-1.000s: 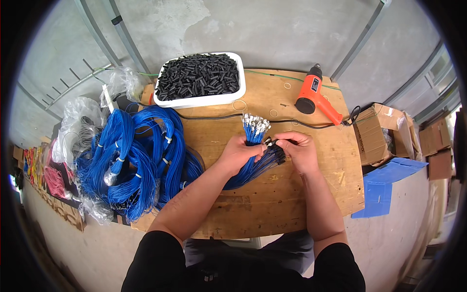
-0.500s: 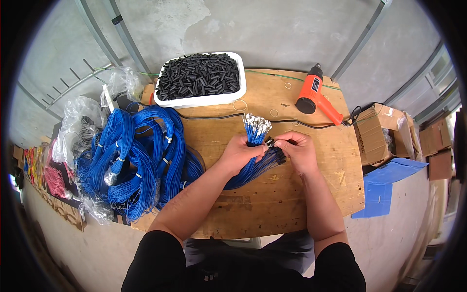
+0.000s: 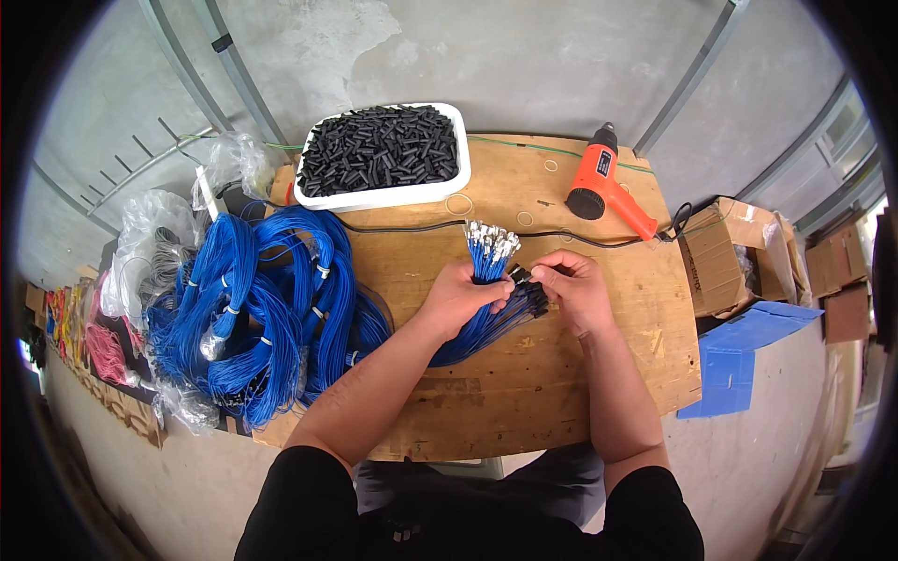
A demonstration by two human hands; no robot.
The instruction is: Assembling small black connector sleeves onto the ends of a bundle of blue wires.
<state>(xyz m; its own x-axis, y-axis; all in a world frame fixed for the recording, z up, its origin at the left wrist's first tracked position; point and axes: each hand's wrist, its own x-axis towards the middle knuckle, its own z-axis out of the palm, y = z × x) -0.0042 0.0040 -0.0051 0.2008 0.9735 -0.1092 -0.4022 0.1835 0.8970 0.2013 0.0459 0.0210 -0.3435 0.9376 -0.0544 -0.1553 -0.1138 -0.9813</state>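
My left hand (image 3: 460, 297) is closed round a bundle of blue wires (image 3: 486, 266), whose bare silvery metal terminals (image 3: 492, 238) fan upward above the thumb. Below and to the right, other wires of the bundle end in black sleeves (image 3: 533, 299) lying over the wooden table. Thumb and forefinger of my right hand (image 3: 574, 286) pinch together beside the bundle, at a small black sleeve (image 3: 520, 274) by the left fingertips. Its far end is hidden by the fingers.
A white tub (image 3: 402, 197) of short black tubes stands at the back. An orange heat gun (image 3: 594, 178) lies back right, its black cord (image 3: 402, 226) crossing the table. Coiled blue wires (image 3: 323, 271) heap up at left. Cardboard boxes (image 3: 720, 257) stand off the right edge.
My right hand has shifted very slightly to the right. The left hand keeps its hold on the wire bundle, almost unmoved.
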